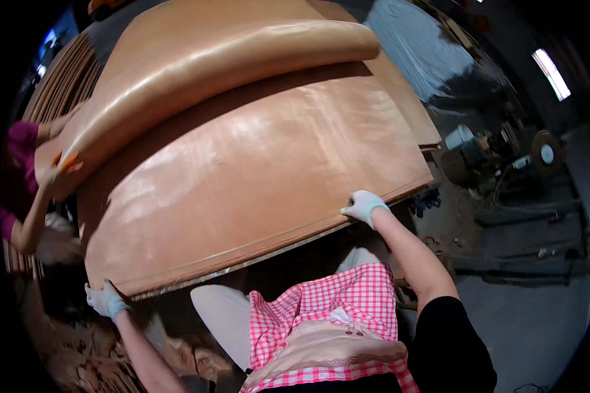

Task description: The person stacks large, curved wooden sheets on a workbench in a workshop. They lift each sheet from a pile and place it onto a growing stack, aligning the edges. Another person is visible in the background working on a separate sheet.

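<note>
A broad stack of thin reddish-brown wood veneer sheets lies before me, its top veneer sheet smooth and shiny. My left hand, in a pale glove, grips the near left corner, fingers curled at the edge. Farther right, my right hand, also gloved, is closed over the near edge with its thumb and fingers. Whether either hand holds one sheet or more is hidden. Across the far half, another veneer sheet bulges up in a long curl. A co-worker's hand rests on that curl's left end.
The co-worker's purple sleeve shows at the left. Behind it more sheets are stacked. A machine with a round wheel and a white bucket stand at the right. Clear plastic sheeting lies at the far right. Scraps litter the floor at lower left.
</note>
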### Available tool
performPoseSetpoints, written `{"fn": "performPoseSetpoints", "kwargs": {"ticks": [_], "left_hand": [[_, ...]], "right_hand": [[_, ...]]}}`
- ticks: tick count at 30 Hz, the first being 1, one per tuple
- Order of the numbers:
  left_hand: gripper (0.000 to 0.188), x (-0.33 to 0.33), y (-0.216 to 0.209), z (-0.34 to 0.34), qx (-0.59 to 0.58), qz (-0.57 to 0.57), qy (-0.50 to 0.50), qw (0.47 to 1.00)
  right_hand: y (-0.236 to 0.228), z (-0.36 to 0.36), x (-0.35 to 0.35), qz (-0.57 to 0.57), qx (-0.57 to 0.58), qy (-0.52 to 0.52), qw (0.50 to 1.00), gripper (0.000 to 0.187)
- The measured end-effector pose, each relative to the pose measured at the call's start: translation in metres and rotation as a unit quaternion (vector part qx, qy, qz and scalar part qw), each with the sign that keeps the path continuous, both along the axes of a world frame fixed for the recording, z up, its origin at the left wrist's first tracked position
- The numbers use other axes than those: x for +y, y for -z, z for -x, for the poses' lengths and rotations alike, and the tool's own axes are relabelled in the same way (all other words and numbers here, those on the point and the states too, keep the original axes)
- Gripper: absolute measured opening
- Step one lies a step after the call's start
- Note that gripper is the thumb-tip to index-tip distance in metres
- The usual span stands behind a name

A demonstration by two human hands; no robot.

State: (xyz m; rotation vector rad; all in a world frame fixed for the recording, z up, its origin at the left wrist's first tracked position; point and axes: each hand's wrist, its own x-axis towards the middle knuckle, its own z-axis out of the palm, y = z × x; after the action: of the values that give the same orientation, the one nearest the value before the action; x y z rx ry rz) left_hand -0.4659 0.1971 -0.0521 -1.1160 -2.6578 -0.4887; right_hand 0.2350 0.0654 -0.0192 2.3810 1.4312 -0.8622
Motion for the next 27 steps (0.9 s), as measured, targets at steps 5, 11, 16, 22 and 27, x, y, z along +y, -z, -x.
{"fn": "performPoseSetpoints", "kwargs": {"ticks": [5, 11, 16, 22, 27], "left_hand": [[0.065, -0.035, 0.010, -0.275, -0.099, 0.043, 0.413, 0.904], [0.096, -0.095, -0.007, -0.524, -0.105, 0.144, 0.629, 0.757], [0.105, -0.091, 0.006, -0.524, -0.131, 0.173, 0.591, 0.777], [0.108, -0.093, 0.003, -0.523, -0.118, 0.182, 0.575, 0.789], [0.108, -0.094, 0.003, -0.521, -0.111, 0.194, 0.567, 0.793]], "right_hand": [[0.005, 0.004, 0.009, -0.009, 0.013, -0.028, 0.999, 0.049], [-0.001, 0.000, -0.004, -0.051, 0.045, -0.014, 0.998, 0.040], [-0.001, -0.077, -0.028, -0.092, 0.115, 0.014, 0.989, 0.031], [-0.021, -0.267, -0.078, -0.073, -0.036, 0.087, 0.993, 0.030], [0.002, -0.327, -0.090, -0.030, -0.055, 0.185, 0.981, 0.030]]}}
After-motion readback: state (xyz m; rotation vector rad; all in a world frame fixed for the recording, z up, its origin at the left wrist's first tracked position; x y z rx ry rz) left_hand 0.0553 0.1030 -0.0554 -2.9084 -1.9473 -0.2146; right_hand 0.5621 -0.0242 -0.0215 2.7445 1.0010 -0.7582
